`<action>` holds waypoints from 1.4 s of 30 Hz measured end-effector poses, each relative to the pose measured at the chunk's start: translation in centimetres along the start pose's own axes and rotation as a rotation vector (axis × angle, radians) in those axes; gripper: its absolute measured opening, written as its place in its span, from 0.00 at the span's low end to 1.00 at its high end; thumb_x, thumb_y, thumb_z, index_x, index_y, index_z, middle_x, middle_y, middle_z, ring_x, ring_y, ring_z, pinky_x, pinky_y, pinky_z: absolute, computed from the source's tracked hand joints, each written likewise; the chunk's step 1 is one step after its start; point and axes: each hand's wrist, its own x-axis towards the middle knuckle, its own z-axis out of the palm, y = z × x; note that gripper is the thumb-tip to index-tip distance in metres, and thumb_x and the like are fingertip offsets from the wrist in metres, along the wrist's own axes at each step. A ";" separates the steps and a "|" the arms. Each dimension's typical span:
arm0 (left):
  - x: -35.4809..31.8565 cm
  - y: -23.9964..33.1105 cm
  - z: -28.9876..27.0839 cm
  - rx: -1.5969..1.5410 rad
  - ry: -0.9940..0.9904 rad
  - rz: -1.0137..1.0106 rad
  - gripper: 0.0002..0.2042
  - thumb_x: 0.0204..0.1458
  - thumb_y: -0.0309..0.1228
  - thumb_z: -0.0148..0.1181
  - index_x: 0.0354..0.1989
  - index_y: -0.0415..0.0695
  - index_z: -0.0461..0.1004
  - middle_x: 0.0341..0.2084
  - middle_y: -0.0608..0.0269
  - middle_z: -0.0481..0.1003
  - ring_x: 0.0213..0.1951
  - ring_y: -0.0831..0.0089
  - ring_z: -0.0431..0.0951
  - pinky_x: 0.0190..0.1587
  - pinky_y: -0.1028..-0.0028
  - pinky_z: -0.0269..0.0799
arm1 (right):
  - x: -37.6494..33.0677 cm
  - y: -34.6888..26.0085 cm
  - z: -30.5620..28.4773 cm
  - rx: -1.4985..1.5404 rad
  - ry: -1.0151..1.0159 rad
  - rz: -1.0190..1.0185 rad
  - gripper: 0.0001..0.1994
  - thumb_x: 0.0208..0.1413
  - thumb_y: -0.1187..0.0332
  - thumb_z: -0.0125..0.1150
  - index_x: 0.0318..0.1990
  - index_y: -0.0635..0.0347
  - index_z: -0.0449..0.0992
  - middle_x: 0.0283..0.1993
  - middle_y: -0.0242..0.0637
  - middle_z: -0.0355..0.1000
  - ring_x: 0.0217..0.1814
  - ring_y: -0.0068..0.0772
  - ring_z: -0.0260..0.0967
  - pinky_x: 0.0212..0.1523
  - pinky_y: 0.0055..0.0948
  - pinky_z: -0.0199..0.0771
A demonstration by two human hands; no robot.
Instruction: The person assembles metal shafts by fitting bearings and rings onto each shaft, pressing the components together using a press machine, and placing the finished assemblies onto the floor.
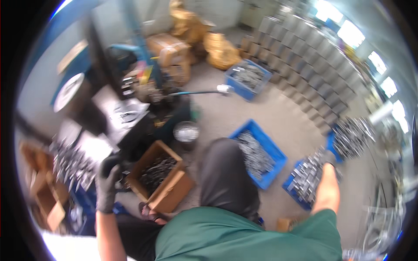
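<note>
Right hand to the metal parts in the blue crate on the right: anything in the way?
Nothing visible. The right hand is already at the metal parts piled in the blue crate, reaching across them; motion blur hides whether the fingers grip any. The left hand, gloved, is far off by the cardboard box.
</note>
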 end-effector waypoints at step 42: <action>4.4 0.6 -9.7 0.086 0.891 0.856 0.04 0.62 0.26 0.63 0.43 0.41 0.77 0.31 0.60 0.83 0.33 0.78 0.83 0.34 0.78 0.80 | -36.7 -55.5 -11.5 -0.272 -0.541 -1.946 0.22 0.61 0.52 0.62 0.57 0.52 0.80 0.49 0.51 0.80 0.54 0.55 0.78 0.55 0.45 0.78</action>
